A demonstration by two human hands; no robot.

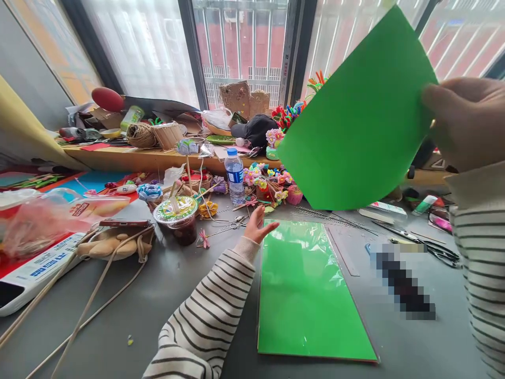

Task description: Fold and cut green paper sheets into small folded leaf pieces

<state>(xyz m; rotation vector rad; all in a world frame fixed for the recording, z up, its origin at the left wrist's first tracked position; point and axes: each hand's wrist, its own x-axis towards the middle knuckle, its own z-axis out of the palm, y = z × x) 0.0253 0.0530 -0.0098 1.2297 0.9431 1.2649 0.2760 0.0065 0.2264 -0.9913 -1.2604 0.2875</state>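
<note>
My right hand [465,118] grips a sheet of green paper [363,121] by its right edge, thumb toward me. The sheet is lifted well above the table at the upper right and bends slightly. On the table below lies a clear plastic packet of green paper [311,295], glossy with reflections. Near the packet's far left corner is my left hand [260,225], thumb and fingers apart, with nothing in it. Whether that hand touches the packet I cannot tell.
A lidded drink cup [177,218] and a water bottle [235,179] stand behind my left arm. Scissors [437,250] lie at the right, by a blurred dark object [406,284]. A small bag with cords [114,245] sits left. Craft flowers [272,181] line the back, below a cluttered sill.
</note>
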